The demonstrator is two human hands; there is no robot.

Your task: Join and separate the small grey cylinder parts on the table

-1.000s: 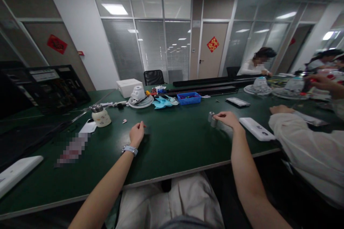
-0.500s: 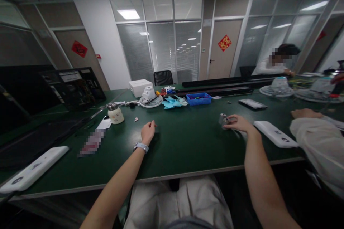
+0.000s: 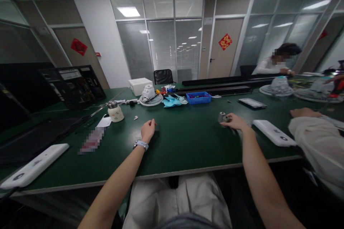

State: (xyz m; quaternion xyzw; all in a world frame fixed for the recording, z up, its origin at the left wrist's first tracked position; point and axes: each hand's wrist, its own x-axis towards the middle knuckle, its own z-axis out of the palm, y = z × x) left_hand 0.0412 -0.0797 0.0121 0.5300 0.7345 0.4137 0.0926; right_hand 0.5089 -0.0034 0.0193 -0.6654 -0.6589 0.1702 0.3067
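Over the right half of the green table, my right hand [image 3: 234,121] has its thumb and fingers closed around a small silver cylinder [image 3: 225,120]. A second silver cylinder [image 3: 221,116] stands upright just beyond it, close to the fingertips. The fingers partly cover the held one. My left hand [image 3: 148,131], with a watch [image 3: 141,145] on its wrist, rests on the table with its fingers curled in and nothing seen in them. The nearest thing to it is a small pale pink piece [image 3: 135,117], lying apart from it.
A cream jar [image 3: 115,113] stands at the left, near a white power bank-like case [image 3: 34,166]. Behind are a white fan part [image 3: 151,101], light-blue fan blades [image 3: 172,101] and a blue tray [image 3: 199,98]. Another person's sleeve [image 3: 317,139] is close on the right, beside a white case [image 3: 274,133].
My right hand has shifted very slightly to the left, still around the silver cylinder. The view has tilted a little. My left hand stays where it was.
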